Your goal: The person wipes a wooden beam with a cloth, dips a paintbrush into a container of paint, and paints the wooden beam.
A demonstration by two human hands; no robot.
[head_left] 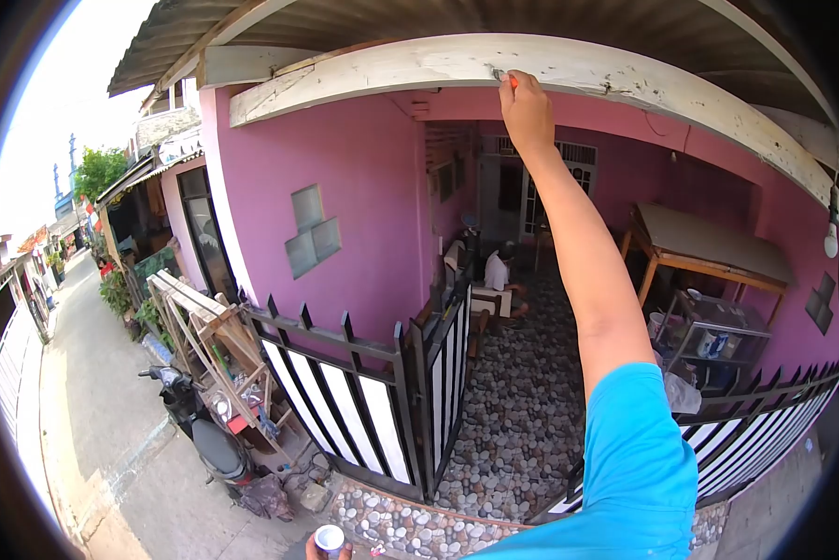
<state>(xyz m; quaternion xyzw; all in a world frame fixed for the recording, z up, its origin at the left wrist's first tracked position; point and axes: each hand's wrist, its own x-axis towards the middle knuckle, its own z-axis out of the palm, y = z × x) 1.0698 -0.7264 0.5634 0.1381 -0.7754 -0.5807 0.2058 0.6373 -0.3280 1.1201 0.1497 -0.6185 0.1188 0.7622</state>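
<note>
My right hand (528,112) is raised high, its fingers closed around a small orange-handled tool (513,82). The tool's dark tip is against the face of a long white-painted beam (391,75) under the roof; its exact kind is hard to make out. Dark marks and worn patches show on the beam to the right of the hand. Low at the bottom edge, my left hand (315,549) grips a small white cup (329,538) with its open top facing up. Only the fingertips of that hand show.
A black and white gate (354,401) stands below the beam. Outside are a parked motorbike (209,439) and a wooden frame (218,345). Inside, a person (499,271) sits on the pebbled floor (513,411). A table (709,245) and a light bulb (831,245) are at right.
</note>
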